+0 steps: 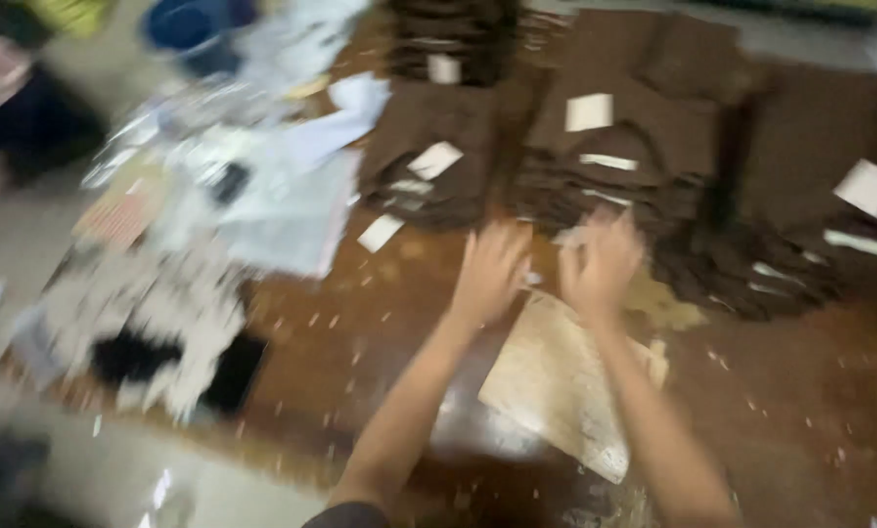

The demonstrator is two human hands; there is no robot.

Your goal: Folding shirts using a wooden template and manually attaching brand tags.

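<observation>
On a glossy brown tabletop (360, 352) littered with scraps, the left hand (490, 271) and right hand (600, 262) reach side by side to stacked dark brown fabric pieces (614, 166) at its far edge; motion blur hides their finger grip.

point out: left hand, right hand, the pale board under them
left hand (490, 272), head view, on the back of the hand.
right hand (600, 262), head view, on the back of the hand.
pale board (556, 386), head view, on its bare middle, between the forearms.
</observation>
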